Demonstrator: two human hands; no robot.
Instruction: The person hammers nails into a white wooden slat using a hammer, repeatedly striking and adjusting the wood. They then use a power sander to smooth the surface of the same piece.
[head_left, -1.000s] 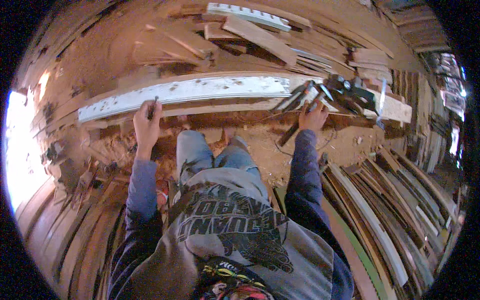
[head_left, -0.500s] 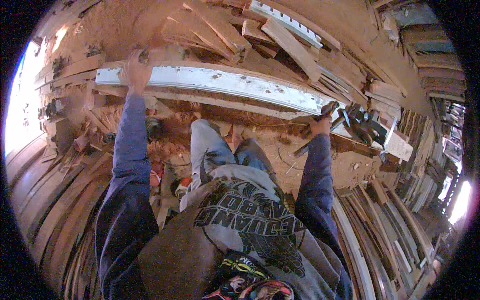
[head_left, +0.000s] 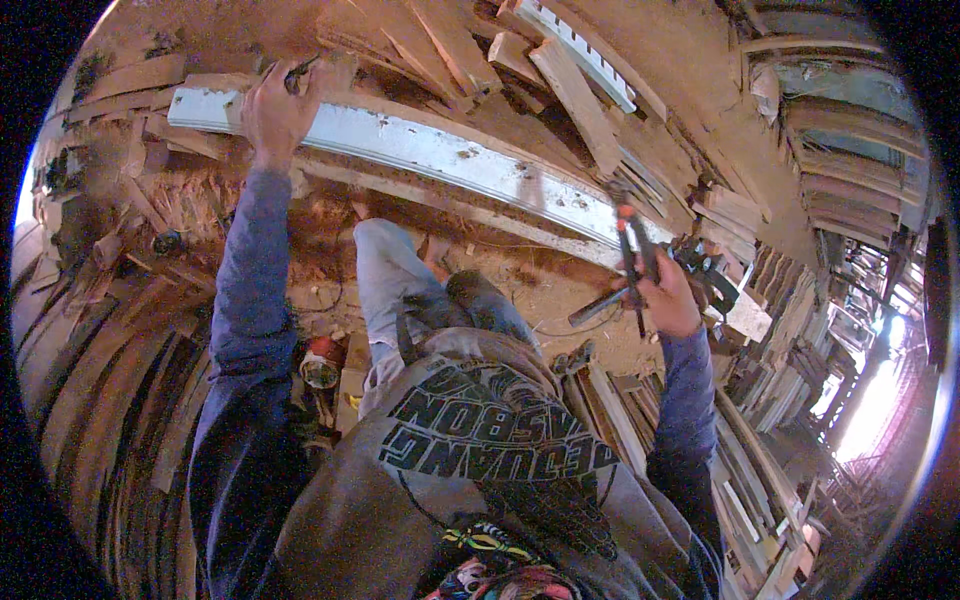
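Observation:
A long white-painted board (head_left: 420, 142) with dark marks lies across the bench in front of me. My left hand (head_left: 277, 115) rests over it near its left end, fingers curled around something small and dark at the far edge that I cannot make out. Over the board's right end, my right hand (head_left: 668, 292) grips dark pliers (head_left: 628, 225) with an orange patch, pointing away from me. Their exact shape is blurred. A dark bar (head_left: 595, 308) juts out to the left below that hand. Just beyond it are black metal tools (head_left: 715, 285), partly hidden.
Loose wood offcuts (head_left: 575, 100) and a white notched strip (head_left: 575, 50) lie on the far side. Stacked boards fill the lower left (head_left: 110, 420) and lower right (head_left: 760, 470). A red-and-pale object (head_left: 322, 360) sits beside my left forearm.
My right hand has lifted off the board's right end and drawn back, bringing the pliers into clear view. The left hand stays at the left end. The view has shifted.

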